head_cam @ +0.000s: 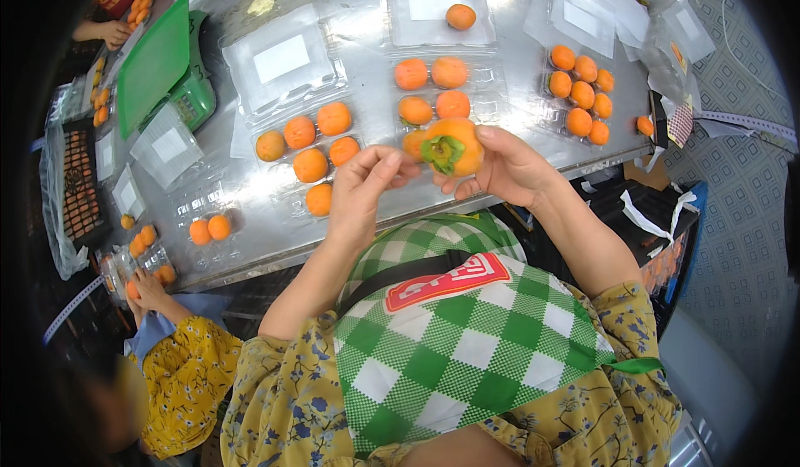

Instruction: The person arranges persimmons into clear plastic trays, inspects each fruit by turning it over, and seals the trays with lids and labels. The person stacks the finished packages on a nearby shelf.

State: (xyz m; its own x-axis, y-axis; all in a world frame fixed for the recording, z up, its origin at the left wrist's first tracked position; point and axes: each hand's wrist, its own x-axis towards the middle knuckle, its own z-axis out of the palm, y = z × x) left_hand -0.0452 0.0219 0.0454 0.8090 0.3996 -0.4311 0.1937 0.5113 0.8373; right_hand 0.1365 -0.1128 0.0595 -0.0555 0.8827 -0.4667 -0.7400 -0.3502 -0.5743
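An orange persimmon [469, 148] with a green leafy calyx is held in my right hand [509, 164], above the table's near edge. Just left of the fruit, my left hand [372, 179] has its thumb and forefinger close together; whether a small scrap is pinched there cannot be told. Behind the held fruit lies a clear plastic tray [490, 95] with several persimmons in its cups, and one more persimmon [460, 16] rests on its lid. Left of my left hand, another clear tray [278, 201] holds several persimmons. A third filled tray [553, 117] lies to the right.
A green weighing scale [156, 67] stands at the left of the metal table [369, 86]. A co-worker's hands [150, 292] handle a tray at lower left; another person's hand [114, 33] is at upper left. Loose clear lids [300, 86] and a black crate [81, 186] are also around.
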